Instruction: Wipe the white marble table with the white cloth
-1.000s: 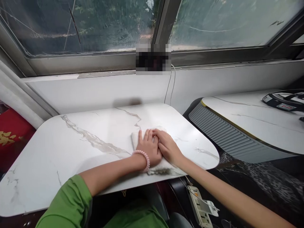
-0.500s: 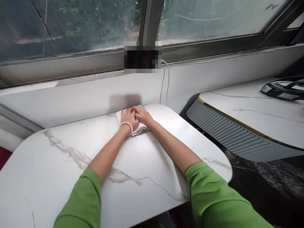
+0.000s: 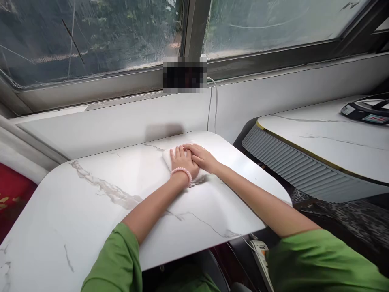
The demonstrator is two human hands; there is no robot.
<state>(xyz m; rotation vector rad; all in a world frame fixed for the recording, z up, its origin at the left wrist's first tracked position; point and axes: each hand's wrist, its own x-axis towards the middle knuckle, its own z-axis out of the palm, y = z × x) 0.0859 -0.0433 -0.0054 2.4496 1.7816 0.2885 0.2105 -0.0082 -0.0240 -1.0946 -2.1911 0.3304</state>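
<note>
My left hand [image 3: 184, 161], with a pink coil bracelet [image 3: 183, 174] at the wrist, lies flat on a folded white cloth [image 3: 166, 157]. Its fingers are stretched out and slightly spread. Across its right side rests my right hand [image 3: 203, 157], fingers extended and partly covering the left hand's fingers. The cloth is pressed against a white marble-patterned table [image 3: 100, 227]. Much of it is hidden beneath both hands, and a ruffled edge shows to the right of the bracelet.
A pixelated dark object [image 3: 184, 75] sits by the window frame, with a white cable [image 3: 216, 105] hanging from it. At right stands another table [image 3: 328, 138] bearing a black-and-white item [image 3: 366, 111]. A power strip [image 3: 261, 255] shows below the table edge. Red fabric [image 3: 13, 198] is at left.
Both hands and the cloth have moved right and slightly toward me across the tabletop. The view has shifted a little, and the power strip below the table now shows.
</note>
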